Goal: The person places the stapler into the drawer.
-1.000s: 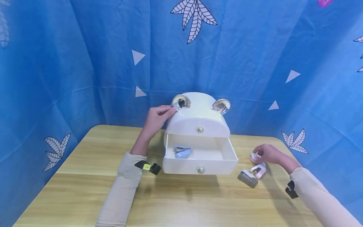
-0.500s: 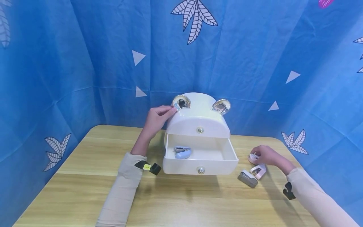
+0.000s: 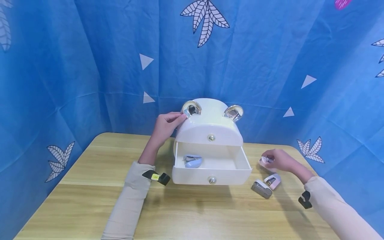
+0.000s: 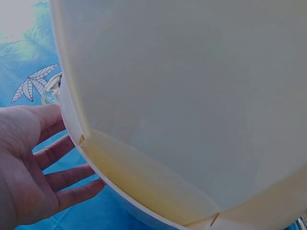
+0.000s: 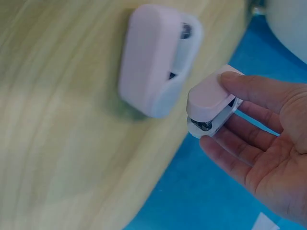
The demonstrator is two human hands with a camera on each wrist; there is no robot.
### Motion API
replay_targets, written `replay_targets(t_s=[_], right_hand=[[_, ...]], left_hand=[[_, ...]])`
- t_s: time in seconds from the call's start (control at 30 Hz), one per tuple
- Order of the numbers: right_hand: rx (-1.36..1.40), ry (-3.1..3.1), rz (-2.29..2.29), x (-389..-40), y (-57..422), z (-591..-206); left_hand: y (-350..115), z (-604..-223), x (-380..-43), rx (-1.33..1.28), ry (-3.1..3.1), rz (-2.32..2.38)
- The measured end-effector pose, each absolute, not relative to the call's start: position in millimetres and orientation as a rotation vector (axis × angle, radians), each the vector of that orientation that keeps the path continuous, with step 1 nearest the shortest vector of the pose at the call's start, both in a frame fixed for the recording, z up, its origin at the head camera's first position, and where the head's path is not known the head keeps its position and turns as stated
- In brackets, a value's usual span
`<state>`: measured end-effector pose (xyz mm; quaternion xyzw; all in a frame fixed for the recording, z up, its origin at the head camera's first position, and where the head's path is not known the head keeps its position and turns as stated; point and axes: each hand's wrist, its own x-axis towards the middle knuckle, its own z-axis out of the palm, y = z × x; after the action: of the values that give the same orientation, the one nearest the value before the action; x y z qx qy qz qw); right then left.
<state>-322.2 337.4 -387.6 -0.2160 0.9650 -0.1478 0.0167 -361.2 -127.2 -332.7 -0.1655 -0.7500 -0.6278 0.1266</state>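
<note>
A white drawer box (image 3: 210,131) with two shiny ear shapes stands at the back, its lower drawer (image 3: 196,175) pulled out. Inside that drawer, on its left side, lies a light blue mini stapler (image 3: 193,161). My left hand (image 4: 29,163) touches the box's left side near one ear, fingers fairly straight. On the right, my right hand (image 3: 280,160) pinches a pale pink mini stapler (image 5: 211,98) between thumb and fingers, lifted off the table. Near it on the table lie another pink-and-white mini stapler (image 3: 272,181) and a grey one (image 3: 261,189).
The wooden table (image 3: 195,216) has rounded back corners. A blue patterned curtain (image 3: 120,66) hangs behind it and at both sides. The upper drawer, with its round knob (image 3: 211,137), is closed.
My right hand has raised the pink stapler from the table and moved slightly left with it, away from the other two staplers. The left hand has stayed still.
</note>
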Motion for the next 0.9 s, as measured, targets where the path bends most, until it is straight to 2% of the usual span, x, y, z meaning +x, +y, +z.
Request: replay_targets(t_s=[0.5, 0.9], right_hand=[[-0.715, 3.038, -0.517, -297, 297, -298], [-0.991, 3.097, -0.456, -250, 244, -233]], left_hand=[[-130, -333, -361, -0.503, -2.171, -1.832], [-130, -332, -358, -0.497, -2.175, -1.834]])
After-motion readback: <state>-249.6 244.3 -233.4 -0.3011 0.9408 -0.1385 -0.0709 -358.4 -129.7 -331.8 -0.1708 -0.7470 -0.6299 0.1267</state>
